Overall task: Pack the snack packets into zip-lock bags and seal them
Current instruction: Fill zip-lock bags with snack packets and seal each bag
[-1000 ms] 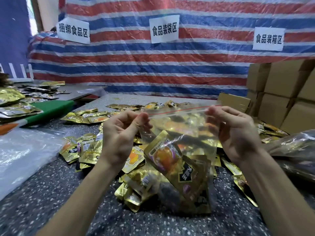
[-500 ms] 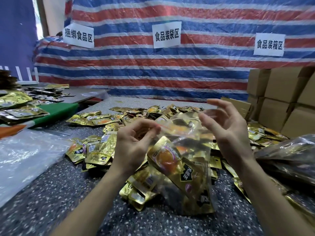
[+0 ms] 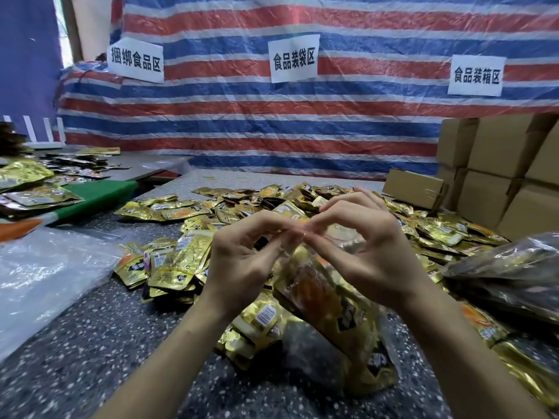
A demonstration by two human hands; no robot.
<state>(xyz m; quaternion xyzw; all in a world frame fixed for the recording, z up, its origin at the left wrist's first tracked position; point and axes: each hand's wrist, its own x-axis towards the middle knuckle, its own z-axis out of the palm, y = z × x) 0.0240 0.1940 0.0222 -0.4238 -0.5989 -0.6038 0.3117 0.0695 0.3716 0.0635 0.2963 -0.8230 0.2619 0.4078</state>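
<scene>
Zip-lock bag [image 3: 338, 313] is dead centre of the frame, stuffed with gold snack packets [image 3: 305, 285]. My left hand [image 3: 242, 261] and right hand [image 3: 372, 252] both pinch its top strip, fingertips nearly meeting. Loose packets [image 3: 187, 258] spread behind and to the left. Clear plastic sheeting [image 3: 45, 273] crowds the left edge, cardboard boxes [image 3: 499, 164] the upper right, a dark filled bag [image 3: 508, 273] the right. Bare speckled table [image 3: 90, 343] shows lower left.

Both bare forearms rise from the lower corners and converge toward the middle. The left hand [image 3: 242, 261] and right hand [image 3: 373, 252] meet fingertip to fingertip, each thumb and forefinger curled into a pinch on the top edge of the zip-lock bag [image 3: 338, 322] (the right hand's other fingers arch up behind).
</scene>
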